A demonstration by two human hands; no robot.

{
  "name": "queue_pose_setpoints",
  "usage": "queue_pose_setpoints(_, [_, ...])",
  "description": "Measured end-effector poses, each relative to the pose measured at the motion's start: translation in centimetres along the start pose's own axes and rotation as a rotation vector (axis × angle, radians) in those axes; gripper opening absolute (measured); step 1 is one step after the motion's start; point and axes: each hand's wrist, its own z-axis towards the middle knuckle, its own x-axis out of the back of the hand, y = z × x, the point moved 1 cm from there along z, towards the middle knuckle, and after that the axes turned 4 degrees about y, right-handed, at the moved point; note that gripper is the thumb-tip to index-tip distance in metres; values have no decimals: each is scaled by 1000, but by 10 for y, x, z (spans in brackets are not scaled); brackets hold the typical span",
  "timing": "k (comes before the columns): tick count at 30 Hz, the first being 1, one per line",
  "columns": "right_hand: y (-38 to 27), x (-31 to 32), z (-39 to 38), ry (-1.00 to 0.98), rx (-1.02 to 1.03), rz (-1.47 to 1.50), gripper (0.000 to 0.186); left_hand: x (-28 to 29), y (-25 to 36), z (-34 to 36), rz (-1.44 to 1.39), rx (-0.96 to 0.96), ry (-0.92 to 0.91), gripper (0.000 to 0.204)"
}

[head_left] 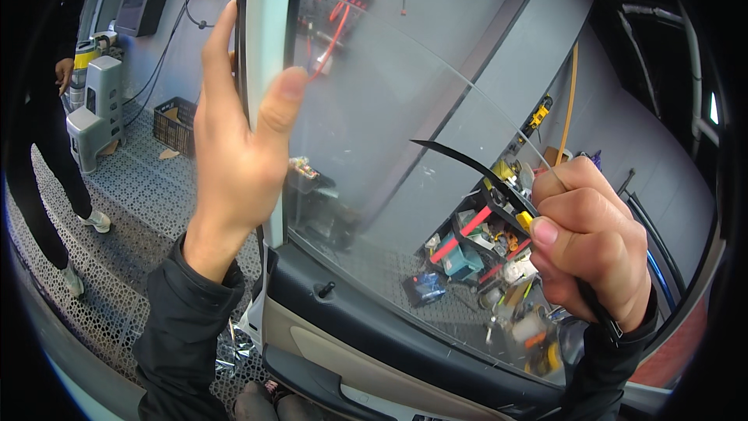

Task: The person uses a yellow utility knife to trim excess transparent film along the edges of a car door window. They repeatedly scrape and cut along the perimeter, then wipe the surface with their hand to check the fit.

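My left hand (238, 148) grips the pale window frame (269, 12) of a car door, its thumb on the inner side and its fingers up along the outer edge. Beside it stands the door's window glass (374, 132), whose curved top edge runs down toward my right hand (596, 238). That hand is a fist around a slim black tool (467, 160) with a yellow part by the thumb. The tool's long, bent, tapering end points left in front of the glass; its other end sticks out below the fist. Whether its tip touches the glass I cannot tell.
Below the glass lies the dark door trim (374, 308) with an armrest (304, 378). Through the glass show a shelf of tools and bottles (475, 238). At left a person in dark trousers (47, 164) stands near a grey step stool (97, 113) and a black crate (175, 123).
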Motion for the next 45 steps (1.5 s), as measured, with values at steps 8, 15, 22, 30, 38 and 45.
queue_pose_setpoints(8, [2, 5, 3, -95, 81, -42, 27, 3, 2, 3, 8, 52, 0, 76])
queue_pose_setpoints(15, [9, 1, -5, 51, 48, 159, 29, 2, 2, 2, 26, 28, 3, 78])
queue_pose_setpoints(22, [29, 7, -17, 118, -39, 257, 43, -15, 25, -12, 487, -303, 93, 71])
queue_pose_setpoints(30, [18, -7, -19, 455, -363, 525, 53, -57, 61, -59, 223, -215, -158, 81])
queue_pose_setpoints(38, [12, -9, -14, 479, -440, 526, 57, -54, 95, -87, 155, -177, -249, 77])
queue_pose_setpoints(45, [11, -13, -17, 515, -476, 546, 58, -18, 95, -62, 402, -203, -95, 64])
